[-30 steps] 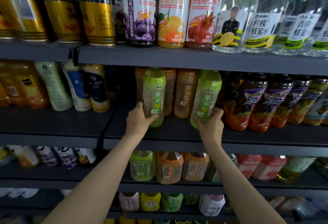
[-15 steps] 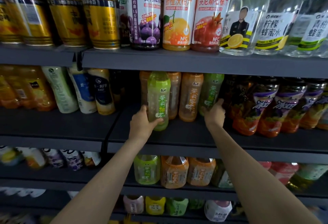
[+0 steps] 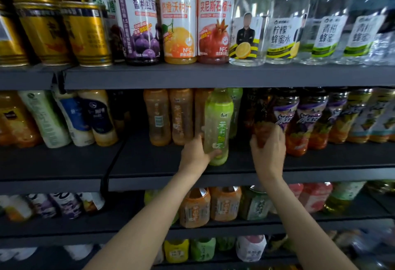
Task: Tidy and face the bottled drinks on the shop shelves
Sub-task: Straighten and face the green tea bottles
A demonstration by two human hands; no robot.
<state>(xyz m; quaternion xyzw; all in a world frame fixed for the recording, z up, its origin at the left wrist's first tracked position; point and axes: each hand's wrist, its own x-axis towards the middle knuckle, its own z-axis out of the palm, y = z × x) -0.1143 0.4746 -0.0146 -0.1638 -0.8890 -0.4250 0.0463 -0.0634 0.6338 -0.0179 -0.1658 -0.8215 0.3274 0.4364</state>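
On the middle shelf [image 3: 149,162], at about 9 o'clock in the view, stand pale bottles [image 3: 70,118] with white, green and dark blue labels, leaning a little. Nearer the centre two orange bottles [image 3: 168,115] stand side by side, upright, well back from the shelf's front edge. Just right of them the left hand [image 3: 195,155] grips the green bottle [image 3: 218,124] low down, thumb across its front and the other fingers curled behind it out of sight. The green bottle stands upright near the shelf's front, its label facing out, with a second green bottle half hidden behind it at 1 o'clock. Further right, the right hand [image 3: 269,152] holds the dark bottle [image 3: 264,118] at its base, fingers wrapped round the red lower part of its label; it touches the next bottle in a row of purple-labelled bottles [image 3: 307,120] running toward 3 o'clock. On the shelf above, toward 12 o'clock, stand gold cans [image 3: 85,34], tall juice bottles [image 3: 179,19] and clear water bottles [image 3: 280,23]. Below, at 6 o'clock, more orange and green bottles [image 3: 215,203] fill the lower shelves.
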